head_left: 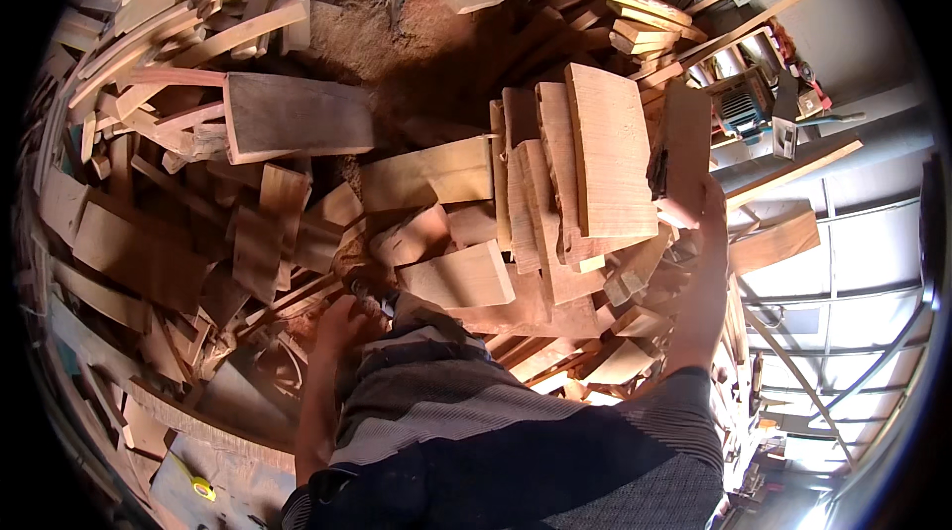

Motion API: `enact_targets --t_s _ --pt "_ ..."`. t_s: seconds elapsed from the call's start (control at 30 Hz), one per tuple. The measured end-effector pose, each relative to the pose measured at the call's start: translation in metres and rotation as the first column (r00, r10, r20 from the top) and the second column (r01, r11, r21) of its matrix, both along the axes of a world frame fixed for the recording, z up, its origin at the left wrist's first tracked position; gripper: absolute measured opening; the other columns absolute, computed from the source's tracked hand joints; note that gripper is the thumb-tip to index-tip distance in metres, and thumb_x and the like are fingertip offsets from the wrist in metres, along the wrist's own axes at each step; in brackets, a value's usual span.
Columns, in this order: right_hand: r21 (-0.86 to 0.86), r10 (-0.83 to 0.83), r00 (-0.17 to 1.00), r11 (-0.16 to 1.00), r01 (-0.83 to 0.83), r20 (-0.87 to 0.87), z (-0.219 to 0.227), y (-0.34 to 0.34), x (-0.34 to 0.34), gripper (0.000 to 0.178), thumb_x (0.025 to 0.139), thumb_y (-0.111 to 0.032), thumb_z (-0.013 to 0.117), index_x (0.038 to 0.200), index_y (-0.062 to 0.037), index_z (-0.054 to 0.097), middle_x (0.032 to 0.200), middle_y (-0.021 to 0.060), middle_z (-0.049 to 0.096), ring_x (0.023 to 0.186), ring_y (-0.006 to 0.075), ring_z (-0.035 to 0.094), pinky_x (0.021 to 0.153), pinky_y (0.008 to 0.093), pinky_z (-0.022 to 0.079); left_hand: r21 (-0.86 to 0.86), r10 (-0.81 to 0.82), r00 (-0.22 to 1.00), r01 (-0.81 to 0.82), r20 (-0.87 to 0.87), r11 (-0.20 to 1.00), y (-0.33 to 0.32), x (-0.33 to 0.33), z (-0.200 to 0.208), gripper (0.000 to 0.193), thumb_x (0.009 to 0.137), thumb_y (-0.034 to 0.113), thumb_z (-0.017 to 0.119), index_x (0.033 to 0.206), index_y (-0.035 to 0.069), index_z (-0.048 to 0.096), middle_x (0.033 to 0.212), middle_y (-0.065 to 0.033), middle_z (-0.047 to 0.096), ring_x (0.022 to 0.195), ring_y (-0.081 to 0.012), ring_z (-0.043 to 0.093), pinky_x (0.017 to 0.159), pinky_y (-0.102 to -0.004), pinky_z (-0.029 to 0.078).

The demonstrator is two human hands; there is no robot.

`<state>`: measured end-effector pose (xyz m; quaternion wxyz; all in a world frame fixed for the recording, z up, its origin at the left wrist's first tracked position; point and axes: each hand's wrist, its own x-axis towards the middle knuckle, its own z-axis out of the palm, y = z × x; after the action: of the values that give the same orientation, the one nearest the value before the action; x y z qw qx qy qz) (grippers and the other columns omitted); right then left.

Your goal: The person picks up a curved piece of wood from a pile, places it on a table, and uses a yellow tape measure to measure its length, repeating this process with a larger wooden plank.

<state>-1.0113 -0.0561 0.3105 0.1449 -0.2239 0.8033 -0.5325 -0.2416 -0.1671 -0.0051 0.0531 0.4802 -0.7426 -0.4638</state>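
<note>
My right hand [711, 205] is stretched out to the right. It is closed on the lower end of a brown wooden board [686, 138], which stands upright beside a leaning stack. The front of that stack is a wide pale wooden board [610, 148], with several rough-edged boards [531, 188] behind it and to its left. My left hand [342, 322] is low by my left side, close to my trousers and above the loose wood. Its fingers are in shadow and partly hidden, so their pose is unclear.
Wood offcuts [139, 252] cover the floor around me. A broad board [297, 116] lies at the left, near heaped sawdust [426, 19]. A blue motor [739, 109] and tools sit at the upper right. At the lower left, a yellow tape measure [203, 488] rests on a grey surface.
</note>
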Motion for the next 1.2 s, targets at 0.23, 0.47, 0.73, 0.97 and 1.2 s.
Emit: enact_targets --t_s 0.23,0.47,0.73,0.97,1.2 --pt "0.21 0.155 0.788 0.977 -0.033 -0.596 -0.089 -0.144 0.162 0.027 0.092 -0.015 0.069 0.115 -0.0019 0.072 0.106 0.0137 0.075 0.093 0.0259 0.072 0.082 0.0328 0.056 -0.024 0.226 0.973 -0.227 -0.038 0.973 0.046 0.021 0.017 0.048 0.089 0.023 0.075 0.128 -0.001 0.062 0.129 -0.0226 0.065 0.12 -0.0407 0.062 0.099 -0.0439 0.051" --pt "0.209 0.894 0.373 0.426 -0.88 -0.25 -0.241 -0.22 0.452 0.019 0.093 -0.009 0.069 0.111 -0.0027 0.073 0.105 0.0136 0.073 0.099 0.0287 0.07 0.085 0.0387 0.055 -0.02 0.55 0.821 -0.559 -0.155 0.829 0.092 0.023 0.038 0.04 0.088 0.02 0.066 0.126 0.009 0.065 0.114 -0.0172 0.067 0.11 -0.038 0.065 0.094 -0.0458 0.052" --pt "0.451 0.883 -0.468 -0.432 -0.781 0.035 -0.298 -0.197 0.591 0.031 0.091 -0.021 0.066 0.115 -0.0015 0.072 0.111 0.0223 0.073 0.101 0.04 0.071 0.089 0.045 0.056 -0.014 0.977 0.212 -0.977 -0.009 0.212 0.208 0.003 0.056 0.042 0.089 0.027 0.068 0.123 0.002 0.064 0.119 -0.0197 0.069 0.113 -0.0399 0.065 0.096 -0.0475 0.052" --pt "0.47 0.496 -0.866 -0.78 -0.413 0.062 -0.296 -0.221 0.674 0.03 0.089 -0.012 0.068 0.117 -0.0015 0.072 0.11 0.0215 0.074 0.098 0.0356 0.072 0.086 0.0432 0.057 -0.094 0.95 -0.313 -0.946 0.013 -0.31 0.272 -0.036 0.078 0.047 0.084 0.021 0.077 0.125 0.001 0.064 0.112 -0.0243 0.07 0.103 -0.0416 0.07 0.088 -0.0458 0.057" --pt "0.534 0.565 -0.824 -0.706 -0.465 0.03 -0.294 -0.208 0.733 0.032 0.09 -0.012 0.068 0.119 0.0008 0.07 0.108 0.0228 0.075 0.099 0.0334 0.074 0.089 0.0406 0.057 -0.466 0.943 -0.33 -0.829 -0.04 -0.31 0.292 0.036 0.09 0.046 0.077 0.019 0.079 0.115 -0.002 0.064 0.124 -0.0181 0.064 0.123 -0.0386 0.057 0.104 -0.046 0.047"
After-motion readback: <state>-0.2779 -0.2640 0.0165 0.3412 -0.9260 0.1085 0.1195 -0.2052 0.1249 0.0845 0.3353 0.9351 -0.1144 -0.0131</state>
